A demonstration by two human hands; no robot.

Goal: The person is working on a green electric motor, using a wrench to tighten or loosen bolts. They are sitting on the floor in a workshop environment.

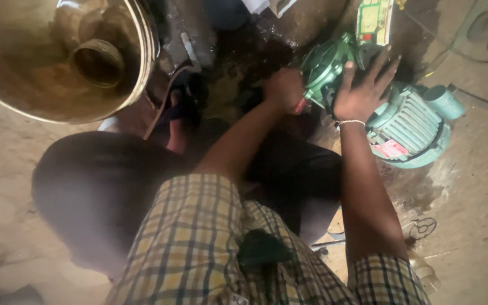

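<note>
A green and pale teal motor pump [408, 121] lies on the stained floor at the upper right. My right hand [362, 87] rests spread on top of its dark green front casing, fingers apart, pressing it down. My left hand [283, 87] is closed around a tool with a red handle [300, 105], whose tip meets the left side of the green casing. My knees and checked shirt fill the lower middle of the view.
A large brass-coloured metal vessel [63, 56] stands at the upper left. A dark sandal [184, 93] lies beside it. A green and yellow box [375, 20] sits behind the pump. Loose wire [422, 227] lies on the concrete floor at the right.
</note>
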